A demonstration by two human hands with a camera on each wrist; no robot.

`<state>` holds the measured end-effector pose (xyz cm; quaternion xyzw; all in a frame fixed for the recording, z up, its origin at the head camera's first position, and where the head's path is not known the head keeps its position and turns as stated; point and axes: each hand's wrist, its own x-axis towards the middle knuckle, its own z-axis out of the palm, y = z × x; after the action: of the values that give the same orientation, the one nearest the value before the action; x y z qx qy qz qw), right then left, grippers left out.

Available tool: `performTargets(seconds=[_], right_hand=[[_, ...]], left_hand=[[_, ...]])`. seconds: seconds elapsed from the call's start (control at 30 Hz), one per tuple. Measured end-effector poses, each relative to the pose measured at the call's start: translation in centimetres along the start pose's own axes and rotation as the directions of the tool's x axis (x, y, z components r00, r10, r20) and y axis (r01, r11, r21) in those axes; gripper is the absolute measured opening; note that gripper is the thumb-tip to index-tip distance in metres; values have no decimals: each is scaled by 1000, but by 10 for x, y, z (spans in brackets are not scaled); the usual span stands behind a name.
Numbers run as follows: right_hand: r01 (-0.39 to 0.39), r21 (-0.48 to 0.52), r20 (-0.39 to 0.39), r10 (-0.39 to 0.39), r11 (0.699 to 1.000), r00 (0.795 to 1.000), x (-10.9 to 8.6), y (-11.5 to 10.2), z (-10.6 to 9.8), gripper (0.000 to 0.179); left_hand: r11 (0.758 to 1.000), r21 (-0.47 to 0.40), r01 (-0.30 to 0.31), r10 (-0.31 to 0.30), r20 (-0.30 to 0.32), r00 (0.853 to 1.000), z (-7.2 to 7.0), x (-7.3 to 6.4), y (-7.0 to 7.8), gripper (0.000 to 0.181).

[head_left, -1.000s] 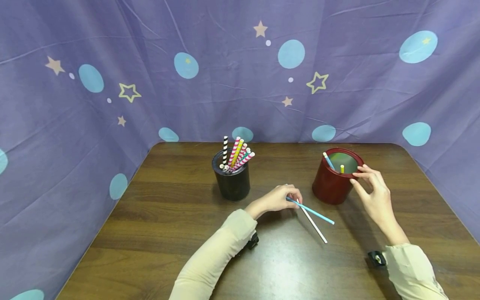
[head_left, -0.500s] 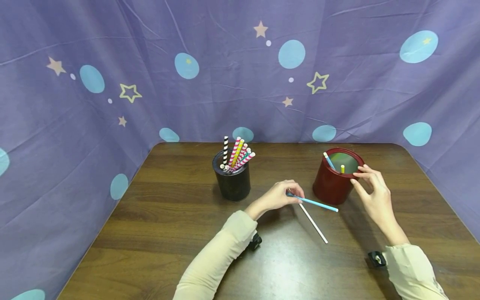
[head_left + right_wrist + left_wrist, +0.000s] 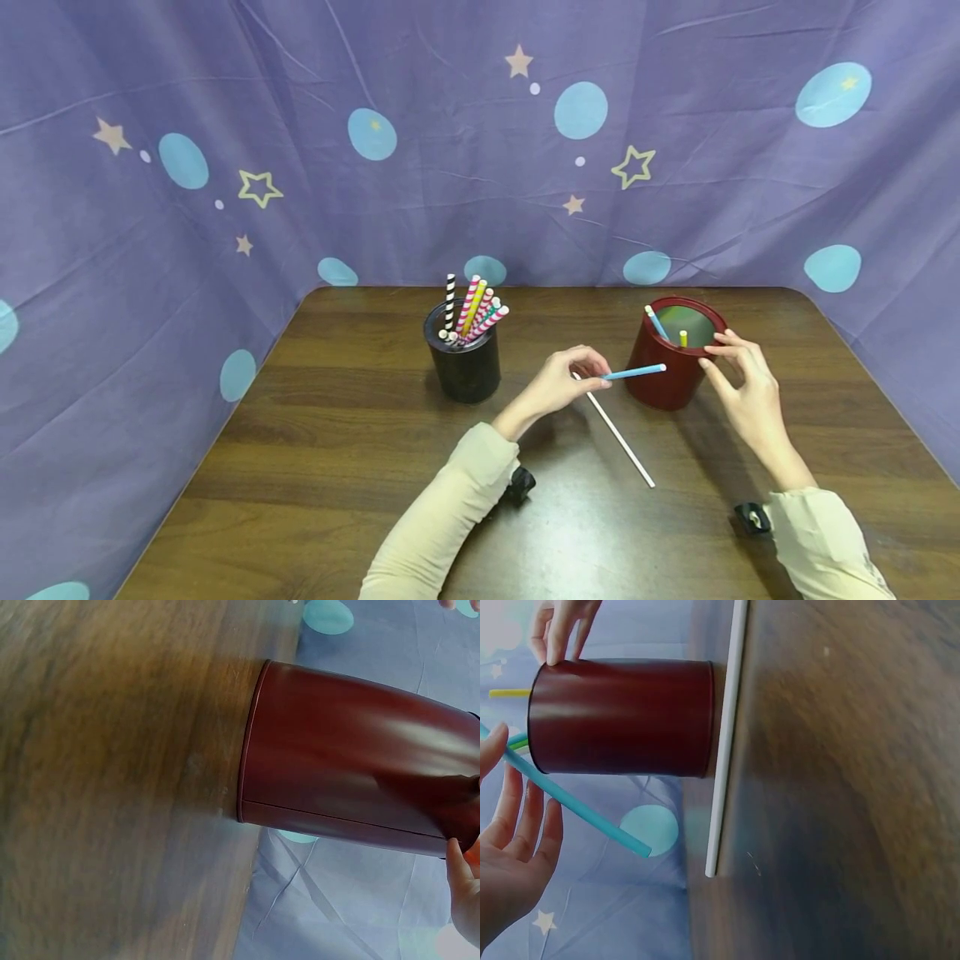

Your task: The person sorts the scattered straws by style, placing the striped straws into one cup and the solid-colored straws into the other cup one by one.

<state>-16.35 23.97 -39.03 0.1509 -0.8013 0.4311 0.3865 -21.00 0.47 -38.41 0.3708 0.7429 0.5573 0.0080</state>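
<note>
My left hand (image 3: pixel 558 385) pinches a blue straw (image 3: pixel 634 372) between thumb and fingers, above the table. The straw's far end points right and overlaps the front of a dark red cylindrical holder (image 3: pixel 662 379) in the head view; the left wrist view shows the same straw slanting past the spread fingers. At the holder's right side, my right hand (image 3: pixel 752 400) grips the rim, thumb against the outer wall. Inside the holder stand a blue straw (image 3: pixel 656 322) and a shorter-looking yellow one (image 3: pixel 683 338). A white straw (image 3: pixel 621 437) lies on the table below the left hand.
A black cylindrical holder (image 3: pixel 467 371) stands to the left, filled with several striped and patterned straws (image 3: pixel 472 308). Behind the brown wooden table (image 3: pixel 315 467) hangs a purple curtain (image 3: pixel 450 225) with stars and blue spots.
My left hand has lifted the blue straw off the table beside the white one and swung its far end upward towards the red holder. The right hand stays at the rim.
</note>
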Motion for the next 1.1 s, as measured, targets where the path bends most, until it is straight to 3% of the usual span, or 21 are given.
performTargets(seconds=[0.43,0.83,1.1], right_hand=[[-2,-3,3,2,1000,1000,0,2,0,25],[-12,4,4,12,1000,1000,0,2,0,25],[-16,-6,4,16,1000,1000,0,1,0,24]], left_hand=[[991,-112,70,-85,-136,987,4,4,12,15],[982,-185,41,-90,-266,960,6,12,30,17],[969,-248,-21,-60,-317,947,9,20,42,19]])
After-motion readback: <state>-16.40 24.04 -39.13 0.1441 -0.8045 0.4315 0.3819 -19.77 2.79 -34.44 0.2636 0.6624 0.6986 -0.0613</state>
